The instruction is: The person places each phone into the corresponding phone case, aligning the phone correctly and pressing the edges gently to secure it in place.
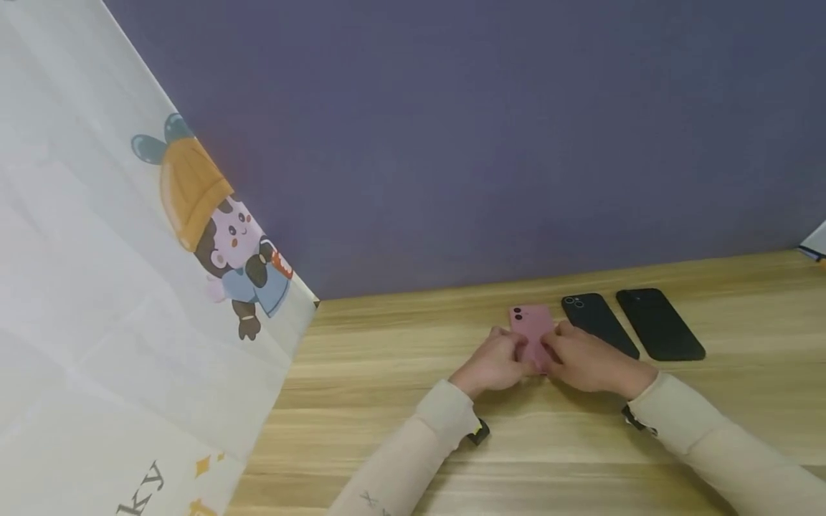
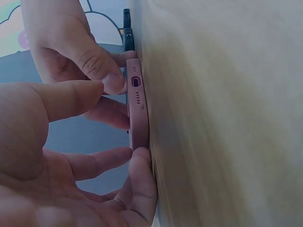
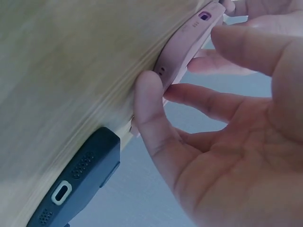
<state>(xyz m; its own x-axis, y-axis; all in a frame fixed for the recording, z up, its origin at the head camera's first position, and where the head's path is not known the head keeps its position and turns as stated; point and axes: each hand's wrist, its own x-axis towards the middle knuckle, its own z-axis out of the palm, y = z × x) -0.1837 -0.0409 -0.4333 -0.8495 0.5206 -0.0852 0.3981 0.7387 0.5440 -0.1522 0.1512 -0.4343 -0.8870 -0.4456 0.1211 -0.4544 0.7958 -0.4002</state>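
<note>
A pink phone (image 1: 532,322) lies flat, back up, on the wooden table (image 1: 387,373), with both hands at its near end. My left hand (image 1: 497,362) holds its left edge and my right hand (image 1: 584,358) its right edge. In the left wrist view the pink phone (image 2: 138,113) shows its port end; my left hand (image 2: 71,179) has a fingertip under the corner and fingers over the back. The right hand's thumb (image 2: 113,80) presses beside the port. In the right wrist view my right hand (image 3: 227,156) has its thumb on the pink phone (image 3: 184,47) edge.
Two black phones (image 1: 596,322) (image 1: 658,322) lie side by side just right of the pink one; the nearer black phone (image 3: 75,184) sits close to my right hand. A white curtain with a cartoon figure (image 1: 129,287) hangs at the left. A purple wall (image 1: 452,143) backs the table.
</note>
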